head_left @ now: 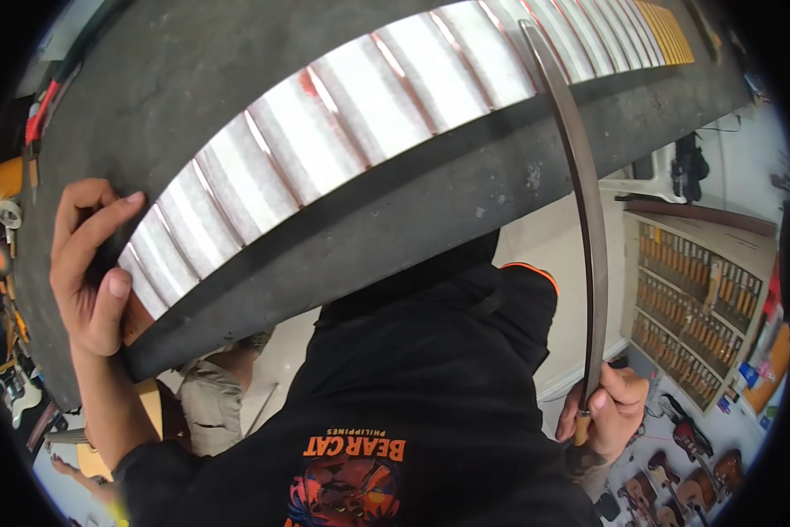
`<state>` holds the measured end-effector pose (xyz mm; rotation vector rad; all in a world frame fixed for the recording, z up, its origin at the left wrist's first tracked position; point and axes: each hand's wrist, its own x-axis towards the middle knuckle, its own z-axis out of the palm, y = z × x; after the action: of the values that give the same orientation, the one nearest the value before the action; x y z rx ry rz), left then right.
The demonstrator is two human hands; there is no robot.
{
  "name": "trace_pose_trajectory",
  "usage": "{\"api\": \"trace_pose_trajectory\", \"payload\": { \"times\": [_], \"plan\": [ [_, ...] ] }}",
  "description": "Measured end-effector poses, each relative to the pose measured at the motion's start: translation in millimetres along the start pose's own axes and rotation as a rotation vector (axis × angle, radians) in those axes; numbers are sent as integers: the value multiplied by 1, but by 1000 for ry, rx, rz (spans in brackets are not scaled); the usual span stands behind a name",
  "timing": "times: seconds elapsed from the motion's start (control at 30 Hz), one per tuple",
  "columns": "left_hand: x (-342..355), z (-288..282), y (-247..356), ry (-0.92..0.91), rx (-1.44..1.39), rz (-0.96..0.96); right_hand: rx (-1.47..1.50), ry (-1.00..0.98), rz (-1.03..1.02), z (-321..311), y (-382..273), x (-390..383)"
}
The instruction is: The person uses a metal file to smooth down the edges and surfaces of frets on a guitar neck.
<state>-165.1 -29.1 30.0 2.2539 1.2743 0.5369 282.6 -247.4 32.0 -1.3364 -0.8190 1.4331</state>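
A long guitar neck [307,132] lies across the dark work surface, its fretboard covered with silvery-white strips between the bare frets. Reddish marks show beside several frets, and yellow strips cover the far right end. My left hand [92,263] is closed around the neck's left end, thumb on the near side and fingers on the far side. In my right hand [610,408], at the lower right, is a long, narrow metal file [588,228], gripped at its wooden handle. The file's far end lies over the fretboard, right of the middle, across the strips.
The dark work surface [395,211] has its near edge just before my body. A rack of wooden-handled tools [694,299] stands on the right. Several guitars [694,483] are at the lower right. Another person's leg [215,395] shows below the table at left, beside a light-coloured guitar body [101,461].
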Motion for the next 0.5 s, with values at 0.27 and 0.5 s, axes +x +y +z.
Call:
{"api": "trace_pose_trajectory", "payload": {
  "times": [0.27,0.5],
  "plan": [
    [-6,-11,-9,-23,95,28,-151,86,4,17,-12,-9],
    [-16,-16,-14,-92,193,-21,-259,149,-39,28,-11,-21]
  ]
}}
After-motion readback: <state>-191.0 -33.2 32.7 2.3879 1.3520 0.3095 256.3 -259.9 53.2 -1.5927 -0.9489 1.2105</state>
